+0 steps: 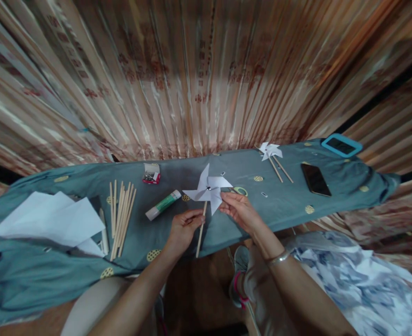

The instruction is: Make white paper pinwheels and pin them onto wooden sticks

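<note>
We see scissors partly hidden; left hand pinches 1 wooden stick, right hand a paper blade.

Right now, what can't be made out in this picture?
All in the head view:
Held stick: top end hidden behind the pinwheel.
Ring-handled tool: mostly hidden by the pinwheel and right hand.
Small red box: contents too small to identify.
Green-and-white tube: print blurred.
White sheets: count hidden by overlap.
Patterned cloth: cut off by the picture's edge.
</note>
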The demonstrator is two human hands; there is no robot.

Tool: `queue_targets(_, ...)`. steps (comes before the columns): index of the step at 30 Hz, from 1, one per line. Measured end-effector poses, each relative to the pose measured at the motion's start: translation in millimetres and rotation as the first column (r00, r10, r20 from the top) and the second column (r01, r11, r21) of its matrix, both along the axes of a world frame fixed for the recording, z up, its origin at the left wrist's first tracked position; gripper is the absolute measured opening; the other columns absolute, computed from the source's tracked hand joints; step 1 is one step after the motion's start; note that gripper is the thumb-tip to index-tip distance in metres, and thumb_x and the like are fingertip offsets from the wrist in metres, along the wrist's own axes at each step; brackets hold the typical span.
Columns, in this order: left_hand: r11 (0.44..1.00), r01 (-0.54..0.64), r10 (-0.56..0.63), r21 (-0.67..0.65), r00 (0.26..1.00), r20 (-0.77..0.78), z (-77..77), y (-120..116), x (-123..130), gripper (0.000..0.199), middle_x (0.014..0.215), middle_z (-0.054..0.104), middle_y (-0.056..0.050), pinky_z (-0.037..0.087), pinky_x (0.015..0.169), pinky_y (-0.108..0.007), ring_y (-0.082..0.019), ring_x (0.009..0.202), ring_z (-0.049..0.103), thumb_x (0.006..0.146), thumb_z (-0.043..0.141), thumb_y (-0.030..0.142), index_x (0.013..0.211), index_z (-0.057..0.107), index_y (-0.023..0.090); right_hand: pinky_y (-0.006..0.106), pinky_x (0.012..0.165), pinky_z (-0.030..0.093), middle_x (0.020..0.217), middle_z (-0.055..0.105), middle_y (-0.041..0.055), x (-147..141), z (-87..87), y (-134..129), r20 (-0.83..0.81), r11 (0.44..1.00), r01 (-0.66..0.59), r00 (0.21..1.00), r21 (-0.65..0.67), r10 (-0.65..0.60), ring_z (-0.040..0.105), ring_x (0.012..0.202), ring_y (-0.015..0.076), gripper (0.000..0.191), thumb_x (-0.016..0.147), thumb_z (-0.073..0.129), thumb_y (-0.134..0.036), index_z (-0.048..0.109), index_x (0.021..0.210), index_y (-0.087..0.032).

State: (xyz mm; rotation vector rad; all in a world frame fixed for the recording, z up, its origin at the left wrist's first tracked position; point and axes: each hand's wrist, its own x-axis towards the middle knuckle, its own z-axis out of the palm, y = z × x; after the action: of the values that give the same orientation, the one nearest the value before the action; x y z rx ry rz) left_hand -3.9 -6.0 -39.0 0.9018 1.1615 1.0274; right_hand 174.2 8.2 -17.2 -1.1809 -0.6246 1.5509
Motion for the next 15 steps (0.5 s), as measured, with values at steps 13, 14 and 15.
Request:
queue_targets(13,1.000,0.005,-0.005,0.030,1.000,-0.009,-2.3,1.3,0.0,0.029,0.072,0.076,-0.004,0.056,0.071,-0.030,-0.019,0.067,0.068,0.052,0.085,0.033,0.076,0.079,0.017,0.019,0.052,0.051,0.061,0.073,0.0026,-4.0,0.4,-2.8,-0.005,0.999,-0.043,0.999,0.008,0.043,0.068,0.055,0.0112,0.042,0.044,0.093,-0.048,0.074,0.067,-0.017)
queue_targets(14,1.000,0.005,-0.005,0.029,1.000,-0.005,-2.4,1.5,0.2,0.029,0.071,0.075,-0.004,0.055,0.071,-0.030,-0.019,0.067,0.067,0.052,0.085,0.034,0.075,0.079,0.017,0.019,0.053,0.051,0.061,0.073,0.0027,-4.6,0.5,-2.9,-0.003,0.999,-0.048,0.999,0.006,0.048,0.068,0.055,0.0111,0.043,0.044,0.093,-0.048,0.074,0.066,-0.017)
queue_targets(15,1.000,0.007,-0.007,0.027,1.000,0.000,-2.3,1.6,0.4,0.029,0.071,0.075,-0.003,0.055,0.071,-0.030,-0.018,0.067,0.067,0.052,0.085,0.034,0.074,0.079,0.017,0.018,0.053,0.051,0.061,0.073,0.0025,-5.2,0.6,-3.0,-0.001,0.999,-0.054,0.999,0.004,0.054,0.068,0.055,0.0109,0.043,0.045,0.093,-0.049,0.074,0.066,-0.017)
